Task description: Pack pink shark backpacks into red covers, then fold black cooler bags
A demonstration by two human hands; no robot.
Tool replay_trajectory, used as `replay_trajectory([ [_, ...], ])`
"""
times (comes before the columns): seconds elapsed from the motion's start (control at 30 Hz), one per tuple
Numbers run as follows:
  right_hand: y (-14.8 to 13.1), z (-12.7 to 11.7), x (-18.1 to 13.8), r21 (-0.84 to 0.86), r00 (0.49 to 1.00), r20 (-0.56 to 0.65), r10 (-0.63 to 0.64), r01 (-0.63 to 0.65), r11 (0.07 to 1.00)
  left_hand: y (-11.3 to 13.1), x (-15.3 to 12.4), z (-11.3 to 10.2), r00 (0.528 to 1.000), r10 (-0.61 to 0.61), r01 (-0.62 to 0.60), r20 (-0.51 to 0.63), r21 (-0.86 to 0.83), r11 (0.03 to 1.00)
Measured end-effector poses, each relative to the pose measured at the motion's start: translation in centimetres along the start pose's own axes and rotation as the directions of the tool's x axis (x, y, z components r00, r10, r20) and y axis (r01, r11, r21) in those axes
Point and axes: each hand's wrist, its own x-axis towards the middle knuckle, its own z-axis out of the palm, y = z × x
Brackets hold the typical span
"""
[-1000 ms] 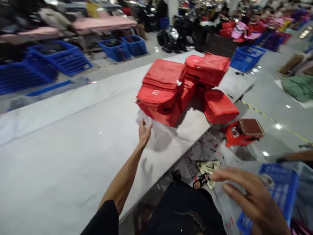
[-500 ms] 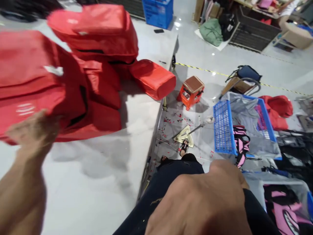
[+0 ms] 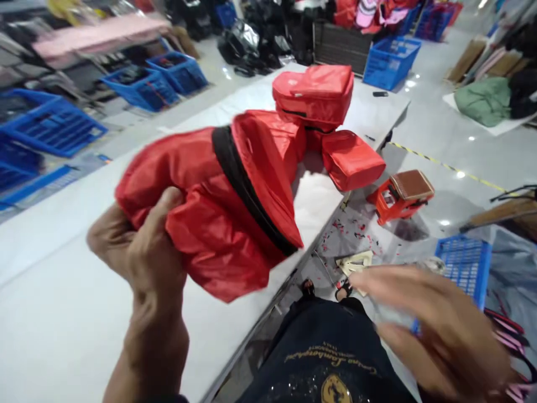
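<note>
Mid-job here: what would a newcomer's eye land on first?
The red bag, held in the left grip above the white table, its black band slanting across it. Next, the other red bags toward the table's far end, and the right grip, blurred, at lower right.

Red bag [image 3: 218, 218]: shiny creased fabric, black strip [image 3: 248, 193] running diagonally across near the right end, red panel [image 3: 264, 162] beyond it; held up over the white table [image 3: 50, 319], tilted, left end gripped in left hand [image 3: 146, 252], lower side crumpled

Bright light glints off the floor [image 3: 436, 131], and blur smears the right hand [image 3: 440, 324].
</note>
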Motion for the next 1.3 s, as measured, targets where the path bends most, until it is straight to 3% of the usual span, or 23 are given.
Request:
replay_trajectory([
  [0.07,2.3,3.6,1.9,-0.016,0.999,-0.020,-0.032,0.032,0.999,0.3,-2.0,-1.6,0.983,-0.182,0.183,0.039,-0.020,0.983],
  [0.13,4.7,8.3,2.6,0.046,0.996,0.088,-0.018,0.014,0.999,-1.2,-3.7,-2.0,0.919,-0.366,0.375,0.147,-0.039,0.926],
  [0.2,6.9,12.8,2.3,0.080,0.991,0.102,0.084,-0.092,0.992,-4.2,-4.9,-1.1,0.830,-0.490,0.515,0.266,-0.026,0.857],
  [0.27,8.9,15.7,1.7,0.103,0.970,0.082,0.229,-0.237,0.966,-7.9,-5.7,0.5,0.752,-0.552,0.583,0.361,0.027,0.812],
  [0.33,10.9,16.8,1.6,0.118,0.931,0.068,0.358,-0.364,0.924,-11.2,-6.1,2.4,0.701,-0.583,0.605,0.410,0.089,0.791],
  [0.4,12.9,16.5,2.3,0.113,0.887,0.042,0.459,-0.461,0.880,-13.1,-6.3,4.1,0.674,-0.582,0.606,0.454,0.111,0.788],
  [0.5,15.0,15.5,4.3,0.059,0.826,-0.053,0.561,-0.558,0.828,-12.6,-6.6,5.7,0.642,-0.497,0.583,0.583,0.049,0.811],
  [0.57,15.8,15.4,5.8,0.036,0.805,-0.124,0.581,-0.581,0.813,-11.3,-7.1,6.0,0.654,-0.416,0.522,0.632,0.021,0.852],
  [0.67,16.4,16.0,7.7,0.106,0.805,-0.173,0.568,-0.558,0.823,-10.4,-8.3,5.9,0.745,-0.324,0.335,0.583,0.093,0.937],
  [0.73,16.8,16.4,8.4,0.192,0.815,-0.161,0.556,-0.527,0.828,-11.2,-8.9,5.9,0.774,-0.279,0.233,0.569,0.153,0.960],
  [0.83,17.4,16.5,8.1,0.277,0.841,-0.078,0.535,-0.497,0.822,-13.4,-9.2,6.1,0.792,-0.239,0.179,0.562,0.161,0.971],
  [0.97,18.6,17.1,5.4,0.290,0.896,-0.008,0.444,-0.422,0.859,-15.2,-8.7,6.5,0.830,-0.197,0.149,0.522,0.134,0.980],
  [1.1,21.1,19.8,1.6,0.246,0.936,-0.003,0.353,-0.342,0.907,-15.7,-8.0,6.8,0.847,-0.194,0.157,0.494,0.117,0.981],
  [1.3,26.9,24.4,-2.2,0.245,0.890,-0.148,0.432,-0.390,0.887,-16.1,-7.6,7.7,0.841,-0.192,0.132,0.507,0.152,0.980],
])
